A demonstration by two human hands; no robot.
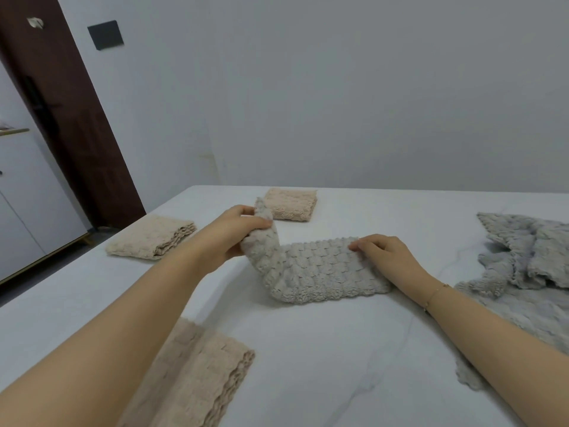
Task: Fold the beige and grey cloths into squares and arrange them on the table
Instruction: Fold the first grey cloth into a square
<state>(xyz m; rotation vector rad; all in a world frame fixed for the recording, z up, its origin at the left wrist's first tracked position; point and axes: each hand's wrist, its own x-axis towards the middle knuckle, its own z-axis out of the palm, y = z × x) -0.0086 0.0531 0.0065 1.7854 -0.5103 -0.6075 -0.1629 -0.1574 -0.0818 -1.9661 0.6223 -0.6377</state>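
A grey textured cloth (317, 269), folded into a long strip, lies in the middle of the white table (338, 365). My left hand (234, 232) grips its left end and holds it lifted off the table. My right hand (388, 257) presses flat on the strip's right end with straight fingers. Three folded beige cloths lie around: one far back (292, 204), one at the left edge (151, 240), one near me under my left forearm (203, 374).
A loose heap of unfolded grey cloths (529, 266) covers the table's right side. A dark brown door (61, 97) and a white cabinet (27, 195) stand beyond the table's left edge. A plain wall rises behind the table.
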